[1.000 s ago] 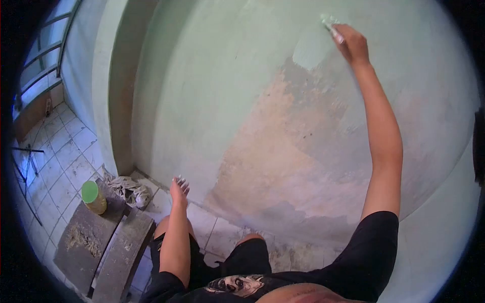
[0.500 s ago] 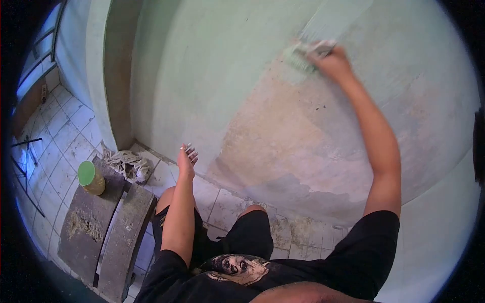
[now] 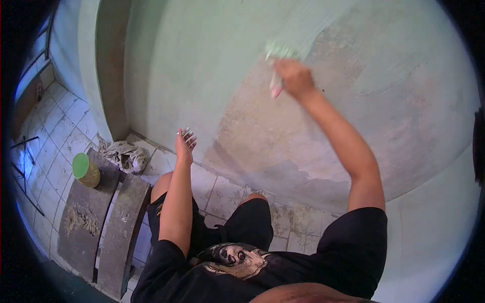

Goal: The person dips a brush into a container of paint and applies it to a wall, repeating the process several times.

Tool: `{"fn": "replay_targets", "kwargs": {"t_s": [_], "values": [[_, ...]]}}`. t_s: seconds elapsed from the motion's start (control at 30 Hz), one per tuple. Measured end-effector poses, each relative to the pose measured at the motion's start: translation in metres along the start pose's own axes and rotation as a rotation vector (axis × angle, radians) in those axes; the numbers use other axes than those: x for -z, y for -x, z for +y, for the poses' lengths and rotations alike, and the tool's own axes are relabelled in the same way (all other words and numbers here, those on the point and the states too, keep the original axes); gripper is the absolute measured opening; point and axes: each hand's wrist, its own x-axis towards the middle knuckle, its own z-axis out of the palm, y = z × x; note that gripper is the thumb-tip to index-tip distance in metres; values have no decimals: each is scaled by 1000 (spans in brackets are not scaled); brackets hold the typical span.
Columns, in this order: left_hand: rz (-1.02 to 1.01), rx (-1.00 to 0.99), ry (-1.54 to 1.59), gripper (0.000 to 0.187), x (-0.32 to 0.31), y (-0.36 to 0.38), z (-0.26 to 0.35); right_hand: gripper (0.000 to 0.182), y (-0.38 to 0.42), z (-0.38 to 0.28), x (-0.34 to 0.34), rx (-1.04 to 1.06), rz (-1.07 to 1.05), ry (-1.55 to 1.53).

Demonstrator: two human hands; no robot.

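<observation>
My right hand (image 3: 294, 77) is closed round a paintbrush (image 3: 276, 87) whose handle ends in pink and points down. Its pale green bristles (image 3: 281, 50), a little blurred, lie against the wall (image 3: 242, 35) at the upper edge of a bare brownish patch (image 3: 257, 106). Pale green paint covers the wall left of and above that patch. My left hand (image 3: 185, 144) is held up above my knee, its fingers slightly curled and apart, with whitish paint on the tips. Nothing shows in it.
A wooden bench (image 3: 81, 214) with worn planks stands at left, bearing a tub of green paint (image 3: 87, 169). Behind it a crumpled cloth (image 3: 124, 155) lies on the tiled floor (image 3: 65, 131) near a wall pillar (image 3: 108, 70). Thin dark metal rods (image 3: 22, 174) are at far left.
My right hand has moved left and slightly down along the wall with the paintbrush, whose handle has turned to point downward. My left hand has stayed raised; the view has shifted slightly.
</observation>
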Motion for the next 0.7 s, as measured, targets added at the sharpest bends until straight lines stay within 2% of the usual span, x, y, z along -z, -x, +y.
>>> {"fn": "replay_targets", "kwargs": {"t_s": [0.07,0.1,0.17,0.2,0.27,0.33,0.4,0.47,0.5,0.57,0.6,0.67,0.7], "values": [[4,-7,-47,45,3,0,0,15,11,-36,-4,-90,-201,-117],[0,-21,-39,45,3,0,3,15,10,-41,2,-81,-189,-110],[37,-1,-59,46,5,1,6,13,0,-38,13,-314,-255,-616],[20,-7,-52,45,6,-1,8,15,-4,-24,10,-419,-300,-724],[10,-21,-19,45,5,4,15,18,-22,16,20,-504,-164,-730],[-6,-34,11,45,4,5,21,24,-60,70,48,-529,-112,-530],[14,-25,69,46,3,5,21,24,-105,109,95,-519,45,-247],[10,-41,56,47,6,4,17,24,-135,163,125,-388,177,-166],[9,-61,40,47,6,3,15,24,-148,151,147,-387,173,-159],[22,-66,50,48,7,2,12,10,-173,114,182,-417,107,221],[28,-59,44,48,6,1,11,10,-169,129,175,-413,118,226],[29,-64,41,49,6,2,13,25,-143,172,129,-31,322,262],[31,-50,34,48,3,5,13,28,-130,161,105,-111,185,318]]}}
